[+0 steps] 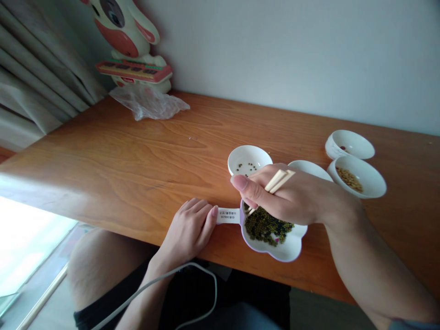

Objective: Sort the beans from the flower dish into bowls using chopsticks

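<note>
My right hand (292,190) is closed around a pair of wooden chopsticks (277,181). Their tips point down into a white scalloped dish (291,250) with a purple edge, at the beans' left side. Many small green and dark beans (264,227) lie in it, with a small pink-red piece among them. Whether the tips pinch a bean is too small to tell. My left hand (190,229) rests at the table's front edge, thumb and fingers closed on the end of the dish's labelled handle (228,216). Just behind my right hand, a white bowl (249,153) holds several green beans.
A second white bowl (309,167) is partly hidden by my right hand. Farther right stand a bowl with tan grains (374,181) and a bowl with a few reddish bits (360,144). At the back left are a cow-shaped toy keyboard (134,71) and a clear plastic bag (151,104).
</note>
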The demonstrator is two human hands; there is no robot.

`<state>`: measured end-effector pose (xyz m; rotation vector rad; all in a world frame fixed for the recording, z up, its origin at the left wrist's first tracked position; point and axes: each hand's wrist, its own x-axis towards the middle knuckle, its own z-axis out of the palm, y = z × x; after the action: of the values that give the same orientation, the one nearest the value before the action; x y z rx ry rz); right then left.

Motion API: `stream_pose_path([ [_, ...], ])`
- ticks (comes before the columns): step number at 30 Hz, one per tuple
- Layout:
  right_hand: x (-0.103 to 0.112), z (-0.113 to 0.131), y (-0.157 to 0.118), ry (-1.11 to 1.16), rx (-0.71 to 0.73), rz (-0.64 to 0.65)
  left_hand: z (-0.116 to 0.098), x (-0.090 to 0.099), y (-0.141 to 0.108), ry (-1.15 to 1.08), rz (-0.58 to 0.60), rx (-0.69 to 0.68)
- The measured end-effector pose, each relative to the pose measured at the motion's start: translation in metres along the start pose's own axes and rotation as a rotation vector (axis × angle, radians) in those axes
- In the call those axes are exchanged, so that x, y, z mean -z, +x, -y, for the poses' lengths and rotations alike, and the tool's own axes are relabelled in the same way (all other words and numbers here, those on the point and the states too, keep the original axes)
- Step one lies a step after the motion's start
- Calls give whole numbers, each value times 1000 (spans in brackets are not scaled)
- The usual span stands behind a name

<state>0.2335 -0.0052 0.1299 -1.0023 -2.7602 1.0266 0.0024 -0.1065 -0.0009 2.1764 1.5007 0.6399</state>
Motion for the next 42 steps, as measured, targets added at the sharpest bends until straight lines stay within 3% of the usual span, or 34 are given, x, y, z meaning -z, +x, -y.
stream_pose_path([
  [42, -5, -5, -2, 66, -65, 51, -4, 2, 2, 48, -32, 2],
])
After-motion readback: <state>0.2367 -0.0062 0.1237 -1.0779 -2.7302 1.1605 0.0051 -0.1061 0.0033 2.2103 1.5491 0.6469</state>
